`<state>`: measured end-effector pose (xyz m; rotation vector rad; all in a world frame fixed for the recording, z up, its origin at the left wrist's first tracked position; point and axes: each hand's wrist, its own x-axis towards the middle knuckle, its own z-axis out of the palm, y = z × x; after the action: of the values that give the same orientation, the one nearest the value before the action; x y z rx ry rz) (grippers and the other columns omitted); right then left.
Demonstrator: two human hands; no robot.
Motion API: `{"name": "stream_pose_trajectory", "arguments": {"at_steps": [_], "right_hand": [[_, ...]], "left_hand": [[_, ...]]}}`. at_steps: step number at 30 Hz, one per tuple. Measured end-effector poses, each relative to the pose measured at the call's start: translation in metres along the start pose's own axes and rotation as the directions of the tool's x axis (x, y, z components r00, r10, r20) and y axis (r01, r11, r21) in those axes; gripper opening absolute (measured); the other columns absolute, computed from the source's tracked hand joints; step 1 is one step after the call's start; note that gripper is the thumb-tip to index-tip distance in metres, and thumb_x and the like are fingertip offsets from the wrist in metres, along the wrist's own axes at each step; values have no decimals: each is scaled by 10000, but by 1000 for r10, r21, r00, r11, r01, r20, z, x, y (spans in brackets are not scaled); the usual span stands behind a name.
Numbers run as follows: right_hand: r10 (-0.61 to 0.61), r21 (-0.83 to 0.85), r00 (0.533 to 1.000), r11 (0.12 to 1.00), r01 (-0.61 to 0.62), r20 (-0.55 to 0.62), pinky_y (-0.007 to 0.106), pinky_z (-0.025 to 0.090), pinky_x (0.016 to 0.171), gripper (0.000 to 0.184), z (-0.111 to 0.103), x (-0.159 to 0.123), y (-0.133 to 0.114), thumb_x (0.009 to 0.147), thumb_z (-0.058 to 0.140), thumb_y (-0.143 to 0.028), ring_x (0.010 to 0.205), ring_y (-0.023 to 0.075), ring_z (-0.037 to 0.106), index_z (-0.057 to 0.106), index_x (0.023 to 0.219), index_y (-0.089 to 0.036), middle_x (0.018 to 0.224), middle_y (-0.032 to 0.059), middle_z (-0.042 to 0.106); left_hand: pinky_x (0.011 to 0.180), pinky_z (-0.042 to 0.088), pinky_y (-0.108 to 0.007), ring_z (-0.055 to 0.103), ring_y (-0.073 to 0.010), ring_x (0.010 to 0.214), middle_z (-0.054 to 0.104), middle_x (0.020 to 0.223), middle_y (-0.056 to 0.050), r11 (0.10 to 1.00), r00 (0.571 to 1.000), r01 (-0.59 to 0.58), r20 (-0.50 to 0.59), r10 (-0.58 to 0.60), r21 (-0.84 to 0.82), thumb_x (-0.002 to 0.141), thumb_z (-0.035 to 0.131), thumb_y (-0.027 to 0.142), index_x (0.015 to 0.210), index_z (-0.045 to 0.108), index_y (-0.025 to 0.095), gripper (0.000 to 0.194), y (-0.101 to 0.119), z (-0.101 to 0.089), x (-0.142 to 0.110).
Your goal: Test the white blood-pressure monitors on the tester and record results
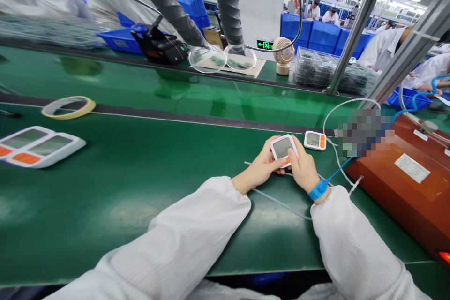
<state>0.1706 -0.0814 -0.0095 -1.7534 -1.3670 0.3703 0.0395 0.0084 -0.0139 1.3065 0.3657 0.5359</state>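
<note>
Both my hands hold one small white device with a grey screen (282,147) just above the green belt (140,173). My left hand (258,170) grips its left edge with curled fingers. My right hand (303,167) closes on its right side, thumb pressed near an orange button. A blue wrist strap (318,190) with a blue cord sits on my right wrist. A second like device (315,140), showing digits and an orange side, lies flat on the belt just right of my hands.
Two larger white devices (37,145) lie at the left, a tape roll (68,107) behind them. An orange-brown box (408,183) stands right. White cables cross the belt near my hands. Fume hoses, a small fan (283,55), clear trays, blue bins and other workers are behind.
</note>
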Motion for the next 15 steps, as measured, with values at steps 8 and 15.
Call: {"name": "stream_pose_trajectory", "arguments": {"at_steps": [8,15], "right_hand": [[2,28,1000,1000,-2,5,318,549,652,590,0,1,1,982,322,-422,670,221,687,396,1473,-104,1037,126,714],[-19,-112,1000,993,21,16,303,533,696,541,-2,2,-1,998,339,-361,754,231,705,375,1488,-136,1040,107,725]], "left_hand": [[571,509,-252,599,-100,618,581,1004,-14,999,999,-29,23,29,-30,796,745,387,1359,298,277,727,-2,-1,0],[587,528,-261,608,-98,600,624,996,-16,998,998,23,-49,-26,-56,757,784,368,1396,296,274,810,-5,-1,2]]}}
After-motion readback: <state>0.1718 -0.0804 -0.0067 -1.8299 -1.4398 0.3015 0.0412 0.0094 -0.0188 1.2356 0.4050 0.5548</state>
